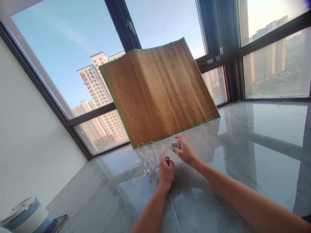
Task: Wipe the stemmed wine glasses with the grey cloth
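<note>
My left hand [166,171] is closed around the lower part of a clear stemmed glass [166,148], which stands up above my fingers. Beside its rim, my right hand [184,150] grips a crumpled grey cloth [175,146]; whether the cloth touches the glass I cannot tell. To the left of my left hand stand several more clear stemmed glasses [150,148], grouped closely and upright on the grey surface. My left hand partly hides the nearest of them.
A bamboo mat [160,94] with green edging leans against the window behind the glasses. On the glossy grey marble surface [102,200], a blue and white lidded container [30,216] sits at the lower left, with a dark flat device [58,223] next to it.
</note>
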Demonstrator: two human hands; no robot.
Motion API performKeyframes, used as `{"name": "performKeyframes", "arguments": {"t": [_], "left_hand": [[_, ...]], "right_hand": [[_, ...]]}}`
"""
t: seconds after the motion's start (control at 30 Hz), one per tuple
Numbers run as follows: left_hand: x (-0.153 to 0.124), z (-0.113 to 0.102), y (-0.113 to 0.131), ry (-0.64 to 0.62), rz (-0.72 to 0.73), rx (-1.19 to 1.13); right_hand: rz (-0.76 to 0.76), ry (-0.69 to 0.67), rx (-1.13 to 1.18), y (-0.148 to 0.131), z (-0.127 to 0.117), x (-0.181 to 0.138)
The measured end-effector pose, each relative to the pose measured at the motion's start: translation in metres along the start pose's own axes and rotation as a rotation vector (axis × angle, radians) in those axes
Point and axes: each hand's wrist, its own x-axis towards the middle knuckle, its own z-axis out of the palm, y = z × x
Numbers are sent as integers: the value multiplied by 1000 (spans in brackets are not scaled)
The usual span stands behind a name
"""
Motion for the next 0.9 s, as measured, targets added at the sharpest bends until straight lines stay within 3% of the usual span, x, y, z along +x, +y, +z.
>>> {"name": "performKeyframes", "arguments": {"t": [0.5,0.73,0.9], "left_hand": [[1,0,-4,-87,70,-97],[3,-3,-1,-131,23,-240],[8,-3,-5,-100,38,-193]], "right_hand": [[220,-73,134,25,18,-1],[203,-96,111,25,21,-1],[206,-83,147,28,21,3]]}}
